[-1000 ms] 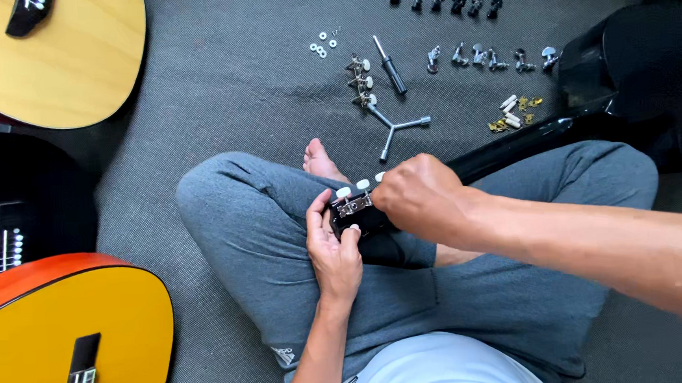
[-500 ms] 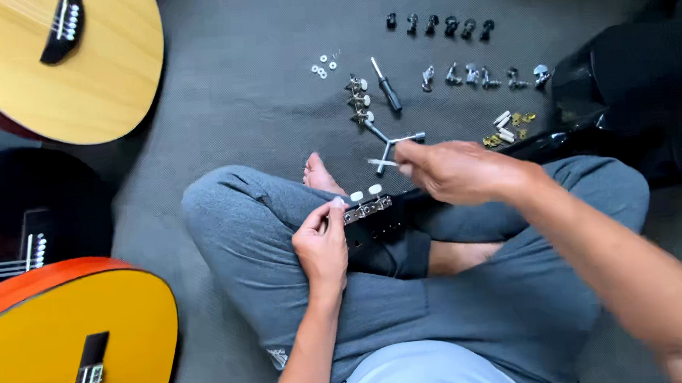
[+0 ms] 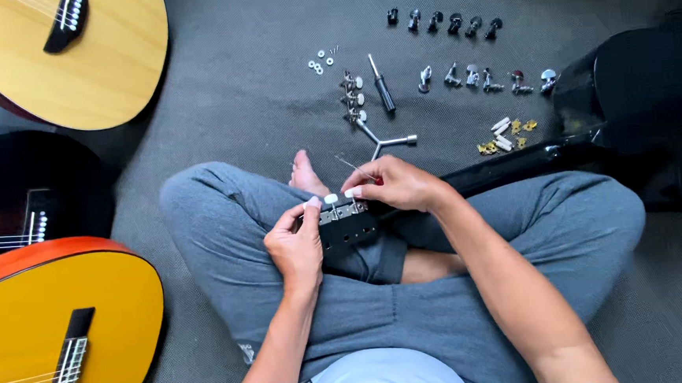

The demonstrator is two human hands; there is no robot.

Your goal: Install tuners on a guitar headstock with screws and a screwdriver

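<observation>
I sit cross-legged in grey trousers with a black guitar (image 3: 636,110) lying across my lap, its neck running left to the headstock (image 3: 347,224). My left hand (image 3: 297,245) grips the headstock's left end, thumb and fingers at a white tuner knob. My right hand (image 3: 396,184) rests on the headstock's upper edge by the silver tuner plate (image 3: 344,209), fingers pinched on a thin wire-like string that sticks up to the left.
On the grey carpet ahead lie a three-armed silver wrench (image 3: 389,140), a black screwdriver (image 3: 382,93), a tuner strip (image 3: 353,98), small washers (image 3: 319,63), rows of black (image 3: 441,21) and silver tuning pegs (image 3: 484,79), and gold parts (image 3: 503,136). Three guitars (image 3: 73,334) lie at left.
My right hand left the headstock, reached toward the carpet by the wrench, and is now back at the headstock's upper edge holding a thin string. My left hand stayed on the headstock.
</observation>
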